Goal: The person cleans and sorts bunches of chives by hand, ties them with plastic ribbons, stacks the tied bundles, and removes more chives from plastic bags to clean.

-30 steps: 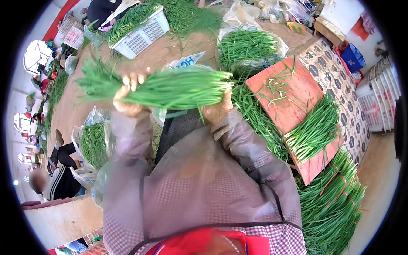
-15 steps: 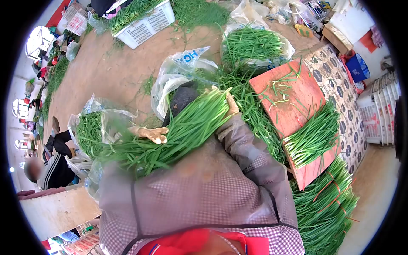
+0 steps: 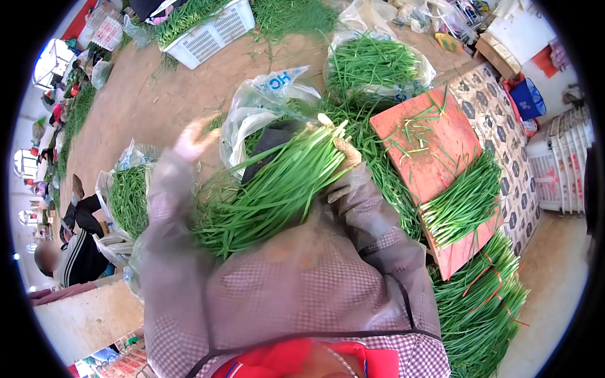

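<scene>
My right hand (image 3: 348,154), in a pale glove, is closed around the white stem ends of a big bunch of garlic chives (image 3: 271,186). The bunch lies slanted across my lap, its green leaf tips pointing down and left. Beyond the leaves, my left hand (image 3: 196,137) is raised over the floor, smeared by motion; its fingers look apart and nothing shows in them. A dark cloth-like thing (image 3: 274,142) is partly hidden under the bunch. Just past it stands a clear plastic bag (image 3: 242,120) with some green leaves inside.
To my right, a red board (image 3: 416,135) bears a pile of chives (image 3: 463,200); tied bundles (image 3: 485,309) lie below it. Bagged chives (image 3: 372,63) and a white crate (image 3: 211,39) stand ahead. At left are another bag of chives (image 3: 129,198) and a seated person (image 3: 88,255).
My left hand has left the leaf ends of the bunch and swung up and away from me. The right hand keeps its hold on the stems with little movement.
</scene>
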The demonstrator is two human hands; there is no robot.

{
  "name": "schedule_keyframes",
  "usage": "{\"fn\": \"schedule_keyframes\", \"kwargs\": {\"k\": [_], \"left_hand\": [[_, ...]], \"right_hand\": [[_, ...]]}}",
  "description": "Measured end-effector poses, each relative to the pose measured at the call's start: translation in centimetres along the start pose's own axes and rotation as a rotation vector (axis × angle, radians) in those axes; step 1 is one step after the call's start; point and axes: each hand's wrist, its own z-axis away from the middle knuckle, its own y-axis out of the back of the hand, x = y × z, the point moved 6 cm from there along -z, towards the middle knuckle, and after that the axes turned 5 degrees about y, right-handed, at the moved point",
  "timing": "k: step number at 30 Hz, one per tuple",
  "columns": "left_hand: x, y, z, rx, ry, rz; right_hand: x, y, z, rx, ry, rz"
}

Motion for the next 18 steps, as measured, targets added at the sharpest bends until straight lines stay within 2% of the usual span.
{"fn": "schedule_keyframes", "kwargs": {"k": [1,2,4,5,8,10,11,12,14,15,17,18], "left_hand": [[2.9,-2.1,-0.7,-0.061,-0.227,0.156],[4.5,-4.7,-1.1,-0.197,-0.306,0.343],[7.3,-9.0,-1.2,-0.27,-0.571,-0.021],[9.2,-10.2,-0.4,-0.357,-0.56,-0.017],[12.5,-11.5,2.5,-0.334,-0.626,0.07],[14.3,-11.5,4.9,-0.681,-0.487,0.61],[13.9,-12.1,5.7,-0.917,-0.275,0.676],[13.8,-12.3,6.4,-0.918,-0.279,0.68],[12.9,-13.7,8.4,-1.049,0.196,1.255],[12.5,-14.2,8.9,-0.968,0.36,1.374],[11.0,-16.0,8.1,-1.036,0.38,1.463],[10.7,-16.6,7.9,-1.096,0.404,1.552]], "right_hand": [[0.0,-0.1,-0.1,-0.004,-0.014,0.016],[0.0,-0.2,-0.2,-0.007,-0.027,0.033],[-0.1,-1.3,0.0,-0.01,-0.033,0.052],[-0.1,-2.1,0.1,-0.012,-0.044,0.064],[-0.3,-5.8,0.8,-0.061,-0.03,0.068],[-0.6,-6.2,1.0,-0.078,-0.031,0.061],[-0.4,-7.0,1.4,-0.128,-0.054,0.031],[-0.3,-7.8,1.7,-0.178,-0.079,0.002],[-0.4,-8.1,2.0,-0.151,-0.075,0.044],[-0.7,-7.8,1.8,-0.145,-0.028,0.118],[-2.0,-7.3,1.5,-0.197,0.1,0.236],[-2.9,-7.2,1.3,-0.192,0.101,0.24]]}}
